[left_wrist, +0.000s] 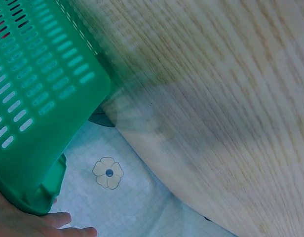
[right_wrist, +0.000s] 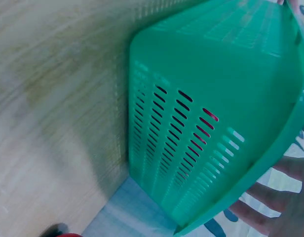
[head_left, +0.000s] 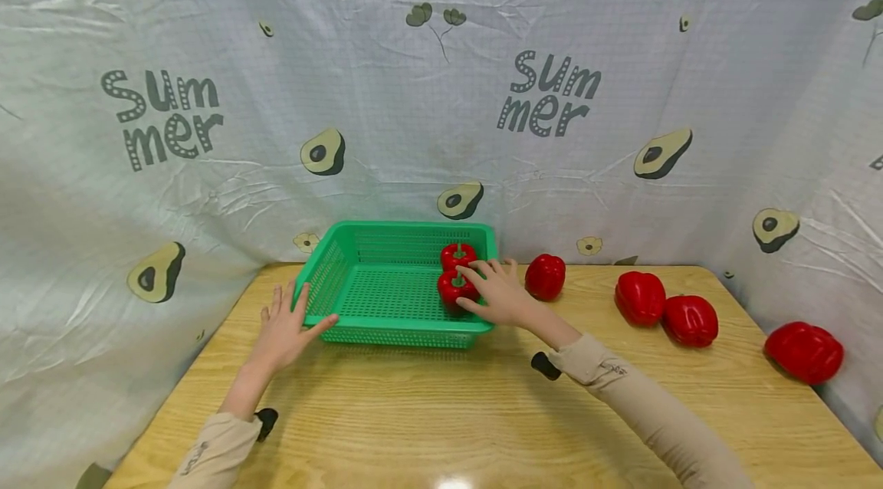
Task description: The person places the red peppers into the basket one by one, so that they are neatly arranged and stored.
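A green plastic basket point(head_left: 396, 326) with slotted sides sits on the wooden table. Inside its right end are two red bell peppers, one point(head_left: 452, 255) behind the other point(head_left: 451, 291), green stems up. My right hand point(head_left: 503, 297) reaches over the basket's right rim with fingers spread. Its thumb and a fingertip overlap the nearer pepper in the head view; in the right wrist view its fingers point(right_wrist: 270, 197) extend past the rim. At the front left corner, my left hand point(head_left: 281, 332) rests on the rim with fingers spread and thumb along the front edge.
Right of the basket lies a red bell pepper point(head_left: 545, 277). Farther right, two more point(head_left: 640, 297) lie side by side, and another point(head_left: 803, 352) is at the table's right edge. A printed cloth point(head_left: 386, 90) hangs behind and beside the table point(head_left: 414, 412).
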### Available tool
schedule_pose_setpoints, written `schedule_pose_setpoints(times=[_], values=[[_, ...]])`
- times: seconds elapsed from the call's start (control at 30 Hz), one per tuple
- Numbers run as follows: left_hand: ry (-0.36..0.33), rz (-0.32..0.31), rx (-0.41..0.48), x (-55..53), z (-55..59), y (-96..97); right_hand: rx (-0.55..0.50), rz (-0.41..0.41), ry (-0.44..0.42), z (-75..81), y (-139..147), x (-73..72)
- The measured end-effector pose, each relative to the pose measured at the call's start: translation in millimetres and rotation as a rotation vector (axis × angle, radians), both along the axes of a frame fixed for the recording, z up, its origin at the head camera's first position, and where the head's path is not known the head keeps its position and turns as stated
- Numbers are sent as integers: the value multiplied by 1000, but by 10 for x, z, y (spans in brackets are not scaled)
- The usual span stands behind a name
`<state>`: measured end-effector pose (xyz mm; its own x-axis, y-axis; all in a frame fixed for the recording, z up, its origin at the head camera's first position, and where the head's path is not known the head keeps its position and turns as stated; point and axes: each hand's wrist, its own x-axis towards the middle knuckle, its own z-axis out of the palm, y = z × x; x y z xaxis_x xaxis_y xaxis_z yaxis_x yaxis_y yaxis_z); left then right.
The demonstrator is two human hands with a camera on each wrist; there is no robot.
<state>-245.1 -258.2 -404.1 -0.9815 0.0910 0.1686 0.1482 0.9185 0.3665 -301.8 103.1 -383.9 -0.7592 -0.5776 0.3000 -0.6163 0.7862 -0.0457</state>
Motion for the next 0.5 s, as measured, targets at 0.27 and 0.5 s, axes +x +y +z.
schedule_pose_setpoints(times=[0.27, 0.5], values=[[-3, 1, -1, -8, 0, -3, -143, 6, 120, -42, 194, 93], [-2, 1, 2, -13, -1, -12, -341, 43, 270, -208, 471, 4]])
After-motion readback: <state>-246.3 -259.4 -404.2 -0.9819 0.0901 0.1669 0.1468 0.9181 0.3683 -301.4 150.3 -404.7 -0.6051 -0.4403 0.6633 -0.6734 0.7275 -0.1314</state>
